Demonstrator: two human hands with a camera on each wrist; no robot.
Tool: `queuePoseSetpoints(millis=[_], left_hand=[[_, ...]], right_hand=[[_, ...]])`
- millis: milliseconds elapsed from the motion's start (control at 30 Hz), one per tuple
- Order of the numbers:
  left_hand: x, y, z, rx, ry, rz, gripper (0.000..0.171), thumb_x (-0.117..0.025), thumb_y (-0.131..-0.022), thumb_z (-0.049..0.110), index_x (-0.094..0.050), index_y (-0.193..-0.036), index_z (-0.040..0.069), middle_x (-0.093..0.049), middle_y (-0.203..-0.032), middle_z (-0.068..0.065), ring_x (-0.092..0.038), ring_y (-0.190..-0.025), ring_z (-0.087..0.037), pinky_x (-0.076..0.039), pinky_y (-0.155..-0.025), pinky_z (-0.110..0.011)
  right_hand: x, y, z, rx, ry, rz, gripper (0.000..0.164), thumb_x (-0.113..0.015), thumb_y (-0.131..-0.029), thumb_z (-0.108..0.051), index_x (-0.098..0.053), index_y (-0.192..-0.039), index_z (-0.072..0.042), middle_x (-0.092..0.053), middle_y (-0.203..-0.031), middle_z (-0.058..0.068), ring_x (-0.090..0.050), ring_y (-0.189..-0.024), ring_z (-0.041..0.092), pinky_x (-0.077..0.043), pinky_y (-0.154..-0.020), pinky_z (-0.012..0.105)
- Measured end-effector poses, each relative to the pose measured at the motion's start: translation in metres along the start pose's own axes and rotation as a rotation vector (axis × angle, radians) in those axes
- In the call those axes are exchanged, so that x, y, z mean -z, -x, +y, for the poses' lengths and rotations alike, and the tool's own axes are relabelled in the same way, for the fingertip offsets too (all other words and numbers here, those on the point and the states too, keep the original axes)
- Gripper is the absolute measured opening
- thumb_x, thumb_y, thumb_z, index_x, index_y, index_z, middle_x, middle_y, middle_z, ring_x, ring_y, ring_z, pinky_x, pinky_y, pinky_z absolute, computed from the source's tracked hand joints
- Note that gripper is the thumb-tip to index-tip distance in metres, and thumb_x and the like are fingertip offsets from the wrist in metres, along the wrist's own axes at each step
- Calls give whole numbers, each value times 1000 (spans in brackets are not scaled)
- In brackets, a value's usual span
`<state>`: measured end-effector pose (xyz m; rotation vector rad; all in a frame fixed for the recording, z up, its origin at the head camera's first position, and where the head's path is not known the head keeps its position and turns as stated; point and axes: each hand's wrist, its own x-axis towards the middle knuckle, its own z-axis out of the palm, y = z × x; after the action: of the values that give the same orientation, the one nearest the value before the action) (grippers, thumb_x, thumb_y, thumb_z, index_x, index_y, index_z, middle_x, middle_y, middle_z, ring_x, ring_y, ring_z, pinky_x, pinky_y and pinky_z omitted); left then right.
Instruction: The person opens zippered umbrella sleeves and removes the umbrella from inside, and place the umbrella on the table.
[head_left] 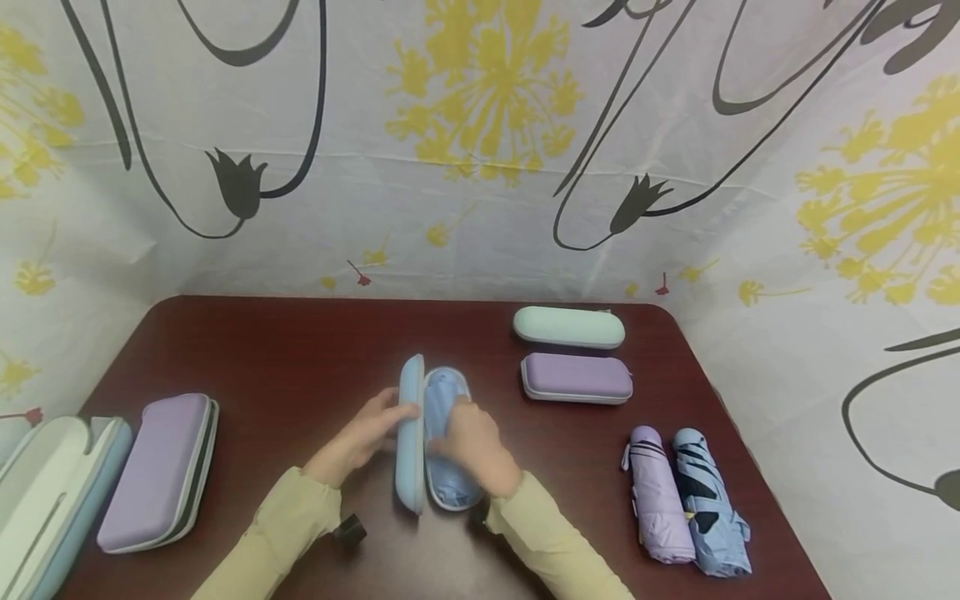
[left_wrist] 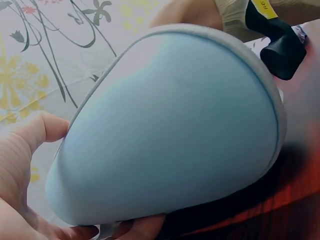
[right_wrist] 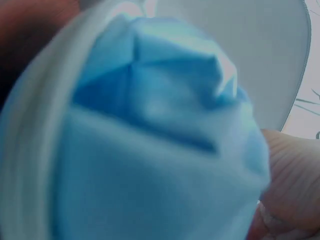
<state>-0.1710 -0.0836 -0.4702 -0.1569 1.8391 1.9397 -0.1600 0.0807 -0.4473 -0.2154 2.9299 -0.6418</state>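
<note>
A light blue zip case stands unfolded near the middle of the table, its lid raised on the left. My left hand grips this lid, and in the left wrist view the thumb and fingers hold its edges. Inside the other half lies a folded light blue umbrella, whose crumpled fabric fills the right wrist view. Over that umbrella, my right hand holds it with curled fingers; the fingertips are partly hidden and blurred.
A purple case and a mint case lie at the back right. Two folded umbrellas, one purple and one blue, lie at the right. At the left are another purple case and stacked pale cases.
</note>
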Motion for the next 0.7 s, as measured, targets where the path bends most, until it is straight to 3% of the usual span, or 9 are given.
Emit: queuePoseSetpoints(millis=[133,333,500,700], left_hand=[[0,1,-2,-5,-20,11,70,-63,-83,20,-30,-139,-3,-50,-120,-25,-60,-95,-28,-50,-82,-45],[-6,2,-3,-3,-7,55,71,-64,-83,23,-29,-141,2,-48,-124,-25,-59,-99,-30,-48,-86,-46],[-11,3,-1,-10,-10,76,71,-63,-84,25,-28,-141,1,-46,-127,-25,-56,-103,-32,-46,-89,-49],[-10,4,-2,-4,-29,86,71,-62,-85,28,-28,-141,0,-44,-129,-25,-53,-107,-34,-43,-92,-52]], right_hand=[[-2,-2,-3,-3,47,-11,60,-81,-62,-33,-54,-97,9,-56,-75,12,-57,-61,26,-48,-52,37],[-6,-5,7,10,-6,18,62,-81,-58,-32,-53,-99,6,-57,-73,10,-57,-60,24,-46,-51,36],[0,-7,17,22,-125,-23,70,-81,-60,-34,-52,-108,8,-59,-78,13,-58,-65,23,-48,-54,36],[6,-6,24,3,-290,-78,79,-77,-66,-29,-45,-127,10,-62,-100,19,-60,-81,22,-52,-67,35]])
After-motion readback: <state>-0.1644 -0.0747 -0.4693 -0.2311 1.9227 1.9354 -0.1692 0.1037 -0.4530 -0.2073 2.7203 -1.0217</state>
